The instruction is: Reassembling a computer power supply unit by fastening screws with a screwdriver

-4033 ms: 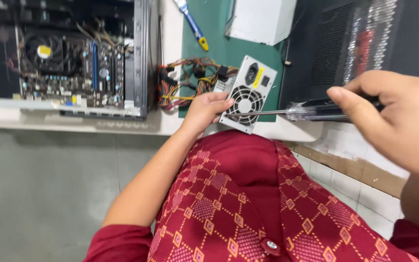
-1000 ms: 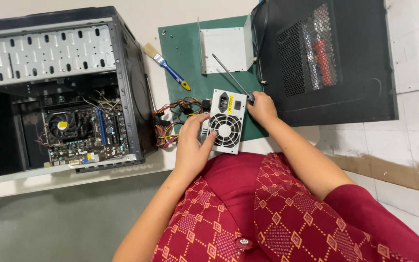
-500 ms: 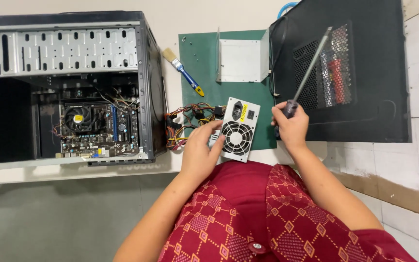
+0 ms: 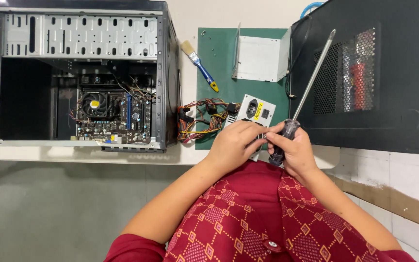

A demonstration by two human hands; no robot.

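Now my left hand (image 4: 234,145) has slid over the top of the power supply (image 4: 257,110) at the frame's centre, fingers curled down on it where half a second ago they only steadied its side. My right hand (image 4: 294,150) has closed in beside it, fingers wrapped tight around the screwdriver (image 4: 311,80) handle, shaft slanting to the upper right across the black panel (image 4: 389,121). Both hands nearly touch, so the unit looks pinned at the counter (image 4: 190,154) edge.

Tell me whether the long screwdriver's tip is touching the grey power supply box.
No: the long screwdriver points up and away, held in the right hand.
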